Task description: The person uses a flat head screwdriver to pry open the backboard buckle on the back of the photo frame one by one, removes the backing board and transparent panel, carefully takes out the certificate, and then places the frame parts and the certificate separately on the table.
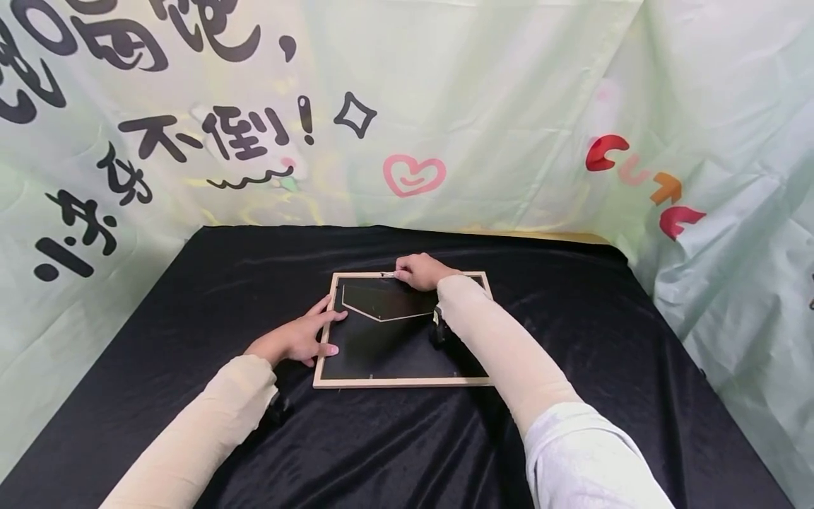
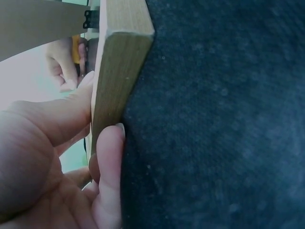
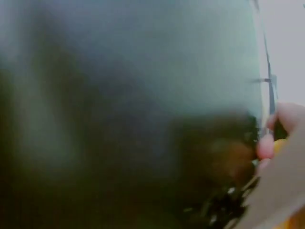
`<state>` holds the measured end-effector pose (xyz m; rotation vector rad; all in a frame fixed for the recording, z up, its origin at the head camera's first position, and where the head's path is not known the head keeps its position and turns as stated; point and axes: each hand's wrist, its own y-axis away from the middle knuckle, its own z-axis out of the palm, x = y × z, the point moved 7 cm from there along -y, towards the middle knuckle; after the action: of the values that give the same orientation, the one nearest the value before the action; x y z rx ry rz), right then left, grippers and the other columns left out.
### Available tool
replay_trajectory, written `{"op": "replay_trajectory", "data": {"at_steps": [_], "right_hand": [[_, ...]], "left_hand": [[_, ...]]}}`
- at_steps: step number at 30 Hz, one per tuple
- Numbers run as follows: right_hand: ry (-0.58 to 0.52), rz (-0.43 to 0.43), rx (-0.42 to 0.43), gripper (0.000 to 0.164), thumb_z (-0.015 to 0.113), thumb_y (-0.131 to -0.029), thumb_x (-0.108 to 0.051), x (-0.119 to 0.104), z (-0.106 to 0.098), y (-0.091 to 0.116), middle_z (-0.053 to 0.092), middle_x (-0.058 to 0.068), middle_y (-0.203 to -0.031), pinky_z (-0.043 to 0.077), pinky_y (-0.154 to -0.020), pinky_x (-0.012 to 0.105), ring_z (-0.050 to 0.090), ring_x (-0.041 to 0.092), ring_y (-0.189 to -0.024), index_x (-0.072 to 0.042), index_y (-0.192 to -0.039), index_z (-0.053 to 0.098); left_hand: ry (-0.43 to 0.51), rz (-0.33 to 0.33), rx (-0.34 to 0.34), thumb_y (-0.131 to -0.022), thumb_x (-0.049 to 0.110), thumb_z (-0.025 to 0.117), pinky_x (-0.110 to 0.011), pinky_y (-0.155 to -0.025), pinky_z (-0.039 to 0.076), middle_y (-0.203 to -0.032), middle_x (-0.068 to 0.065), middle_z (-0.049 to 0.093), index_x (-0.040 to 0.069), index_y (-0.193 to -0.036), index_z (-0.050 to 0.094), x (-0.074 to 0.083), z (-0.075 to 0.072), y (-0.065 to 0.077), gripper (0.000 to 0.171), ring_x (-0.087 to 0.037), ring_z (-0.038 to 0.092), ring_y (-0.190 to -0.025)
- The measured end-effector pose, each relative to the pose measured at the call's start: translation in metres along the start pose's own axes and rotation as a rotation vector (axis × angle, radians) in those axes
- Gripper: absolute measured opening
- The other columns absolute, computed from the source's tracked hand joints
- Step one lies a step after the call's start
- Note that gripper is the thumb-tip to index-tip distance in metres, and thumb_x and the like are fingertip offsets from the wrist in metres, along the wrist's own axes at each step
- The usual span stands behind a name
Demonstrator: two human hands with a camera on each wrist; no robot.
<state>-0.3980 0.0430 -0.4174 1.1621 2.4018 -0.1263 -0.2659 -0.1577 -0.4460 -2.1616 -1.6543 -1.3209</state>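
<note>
Lying across the black-covered counter (image 1: 413, 445), the picture frame (image 1: 407, 382) sits between the two hands, its dark backing (image 1: 375, 346) facing up. As seen from the head, its longer axis seems to run left to right, though the slanted view makes that hard to judge.

The left hand (image 1: 299, 338) grips the left rail (image 1: 319, 369), with the wood between thumb and fingers; the left wrist view shows the thumb on one side and a fingertip against the other. For this hand the rest of the frame lies to its right.

The right hand (image 1: 422, 272) reaches across the backing to the far rail (image 1: 359, 274), its fingers curled at a small metal piece (image 1: 388, 274) there. That piece lies just left of the fingertips, at the edge where rail and backing meet, and seems to be the point on which the next move depends. Of the two, the right hand is clearly nearer to it. Whether finger and thumb actually pinch it I cannot tell, since the right wrist view is blurred.

Nearer the person, a pale angled line (image 1: 380, 320) crosses the backing.
</note>
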Motion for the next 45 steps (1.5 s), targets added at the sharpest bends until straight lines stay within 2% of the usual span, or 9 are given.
{"op": "replay_trajectory", "data": {"at_steps": [3, 6, 13, 18, 22, 27, 36, 42, 45], "right_hand": [[-0.15, 0.108, -0.024, 0.023, 0.052, -0.102, -0.024, 0.011, -0.001, 0.005, 0.056, 0.003, -0.072, 0.046, -0.058, 0.029, 0.052, 0.018, -0.06, -0.008, -0.087, 0.059], [-0.269, 0.179, -0.056, 0.024, 0.052, -0.102, -0.024, 0.017, -0.001, 0.012, 0.058, 0.005, -0.075, 0.048, -0.052, 0.03, 0.054, 0.018, -0.058, -0.005, -0.09, 0.061], [-0.506, 0.287, -0.09, 0.025, 0.047, -0.104, -0.021, 0.021, -0.005, 0.03, 0.058, 0.009, -0.086, 0.049, -0.054, 0.029, 0.055, 0.02, -0.065, -0.002, -0.103, 0.063], [-0.739, 0.344, -0.094, 0.031, 0.043, -0.105, -0.021, 0.015, -0.005, 0.05, 0.057, 0.009, -0.084, 0.051, -0.054, 0.027, 0.059, 0.017, -0.062, 0.007, -0.116, 0.051], [-0.837, 0.353, -0.07, 0.033, 0.043, -0.105, -0.018, 0.017, -0.008, 0.068, 0.054, 0.01, -0.081, 0.052, -0.053, 0.026, 0.057, 0.016, -0.058, 0.012, -0.12, 0.043], [-0.841, 0.356, -0.018, 0.03, 0.044, -0.105, -0.015, 0.027, -0.015, 0.095, 0.052, 0.011, -0.079, 0.052, -0.051, 0.025, 0.055, 0.015, -0.055, 0.013, -0.116, 0.044], [-0.734, 0.392, 0.08, 0.03, 0.044, -0.105, -0.019, 0.044, -0.024, 0.143, 0.059, 0.011, -0.081, 0.05, -0.053, 0.027, 0.054, 0.018, -0.062, 0.01, -0.111, 0.05], [-0.762, 0.406, 0.13, 0.027, 0.046, -0.104, -0.016, 0.052, -0.023, 0.166, 0.06, 0.017, -0.082, 0.051, -0.053, 0.028, 0.054, 0.019, -0.06, 0.011, -0.107, 0.05], [-0.76, 0.423, 0.159, 0.027, 0.046, -0.104, -0.015, 0.062, -0.022, 0.174, 0.059, 0.017, -0.082, 0.05, -0.053, 0.028, 0.054, 0.02, -0.06, 0.011, -0.107, 0.05]], "left_hand": [[0.018, 0.005, 0.001, -0.088, 0.006, 0.071, -0.036, -0.058, 0.056, -0.161, -0.008, -0.012, 0.011, -0.15, 0.037, -0.001, 0.001, -0.002, 0.071, -0.042, 0.023, -0.135], [0.035, 0.015, -0.006, -0.087, 0.005, 0.072, -0.037, -0.057, 0.056, -0.161, -0.009, -0.012, 0.01, -0.149, 0.038, -0.001, 0.005, -0.003, 0.071, -0.043, 0.026, -0.134], [0.042, 0.002, -0.012, -0.087, 0.007, 0.072, -0.037, -0.058, 0.056, -0.161, -0.009, -0.012, 0.012, -0.149, 0.038, -0.004, 0.008, -0.001, 0.071, -0.043, 0.021, -0.135], [0.043, 0.003, -0.006, -0.088, 0.007, 0.071, -0.037, -0.058, 0.056, -0.161, -0.01, -0.013, 0.011, -0.15, 0.037, -0.004, 0.006, 0.003, 0.071, -0.043, 0.02, -0.135], [0.037, 0.006, -0.004, -0.088, 0.008, 0.071, -0.037, -0.058, 0.056, -0.161, -0.01, -0.013, 0.011, -0.15, 0.037, -0.005, 0.005, 0.004, 0.071, -0.043, 0.021, -0.135], [0.033, 0.017, 0.0, -0.088, 0.009, 0.072, -0.036, -0.058, 0.056, -0.161, -0.01, -0.012, 0.011, -0.15, 0.037, -0.004, 0.004, 0.005, 0.071, -0.043, 0.021, -0.135], [0.018, 0.033, -0.001, -0.087, 0.01, 0.072, -0.036, -0.058, 0.056, -0.161, -0.012, -0.011, 0.01, -0.15, 0.037, -0.001, 0.001, 0.006, 0.072, -0.043, 0.021, -0.135], [0.019, 0.034, -0.001, -0.087, 0.01, 0.073, -0.036, -0.058, 0.056, -0.16, -0.012, -0.011, 0.01, -0.149, 0.037, -0.001, 0.0, 0.004, 0.073, -0.043, 0.021, -0.134], [0.026, 0.039, -0.001, -0.087, 0.01, 0.073, -0.036, -0.058, 0.056, -0.16, -0.012, -0.011, 0.01, -0.149, 0.037, 0.0, -0.001, 0.003, 0.072, -0.043, 0.022, -0.134]]}}
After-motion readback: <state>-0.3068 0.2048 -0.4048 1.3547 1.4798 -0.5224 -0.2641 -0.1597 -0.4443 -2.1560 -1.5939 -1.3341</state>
